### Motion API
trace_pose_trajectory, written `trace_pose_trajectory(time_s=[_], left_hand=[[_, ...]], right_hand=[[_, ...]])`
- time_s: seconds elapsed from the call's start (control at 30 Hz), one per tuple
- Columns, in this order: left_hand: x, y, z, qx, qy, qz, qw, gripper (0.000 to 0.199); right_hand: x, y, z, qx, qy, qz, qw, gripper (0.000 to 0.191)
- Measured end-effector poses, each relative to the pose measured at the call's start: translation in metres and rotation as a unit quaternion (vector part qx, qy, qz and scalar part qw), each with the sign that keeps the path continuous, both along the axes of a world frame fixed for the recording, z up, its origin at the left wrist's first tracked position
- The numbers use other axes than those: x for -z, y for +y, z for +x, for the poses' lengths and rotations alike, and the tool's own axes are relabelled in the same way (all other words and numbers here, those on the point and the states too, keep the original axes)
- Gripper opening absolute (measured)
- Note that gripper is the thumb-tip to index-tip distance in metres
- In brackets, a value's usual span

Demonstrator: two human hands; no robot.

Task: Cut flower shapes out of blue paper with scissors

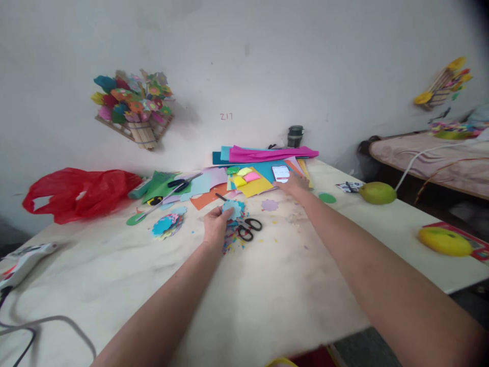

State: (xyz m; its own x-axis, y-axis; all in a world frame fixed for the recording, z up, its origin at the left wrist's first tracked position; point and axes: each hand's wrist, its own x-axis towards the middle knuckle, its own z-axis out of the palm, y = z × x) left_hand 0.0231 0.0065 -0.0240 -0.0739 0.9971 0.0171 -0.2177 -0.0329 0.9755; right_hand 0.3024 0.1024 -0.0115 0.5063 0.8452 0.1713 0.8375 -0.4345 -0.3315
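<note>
My left hand (216,224) is closed on a light blue paper flower (234,208) with a scalloped edge, pinched between thumb and fingers. Just beside it lie scissors (250,229) with black handles, resting among small coloured paper scraps (231,247). My right hand (296,184) reaches far forward to a phone (281,174) with a lit screen, which lies on the coloured paper. Its thumb and fingers are spread at the phone's lower right edge. Left of my left hand is a pile of cut scalloped paper flowers (167,225). A lilac paper flower (269,205) lies flat between my hands.
Coloured paper sheets (208,178) and a magenta roll (271,153) lie at the back. A second pair of scissors (179,184) rests on the sheets. At left are a red plastic bag (84,191) and a white power strip (30,265). Two mangoes (378,193) sit at right.
</note>
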Motion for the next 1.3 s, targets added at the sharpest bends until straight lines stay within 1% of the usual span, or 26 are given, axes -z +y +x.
trace_pose_trajectory(time_s=[0.2,0.37,0.67,0.87,1.0,1.17,1.3], left_hand=[[-0.002,-0.006,0.005,-0.006,0.004,0.011,1.000,0.027],[-0.005,-0.005,0.000,-0.001,-0.032,-0.004,0.999,0.029],[-0.001,-0.002,-0.003,0.007,-0.025,-0.015,1.000,0.031],[-0.004,-0.003,0.001,0.005,-0.027,-0.008,1.000,0.027],[-0.004,-0.004,0.000,0.008,-0.032,-0.011,0.999,0.027],[-0.003,-0.003,-0.004,0.009,-0.034,-0.017,0.999,0.028],[-0.007,-0.003,-0.005,-0.002,-0.041,-0.008,0.999,0.026]], right_hand=[[-0.006,0.013,-0.006,0.015,0.003,-0.016,1.000,0.085],[-0.010,0.026,-0.007,0.020,0.001,-0.028,0.999,0.084],[-0.010,0.042,-0.004,0.035,-0.005,-0.024,0.999,0.082],[-0.008,0.045,-0.001,0.030,-0.009,0.004,0.999,0.085],[-0.009,0.043,-0.002,0.027,-0.010,-0.002,1.000,0.088],[-0.012,0.038,-0.009,0.004,-0.024,-0.009,1.000,0.075],[-0.012,0.039,-0.006,-0.011,-0.038,-0.003,0.999,0.076]])
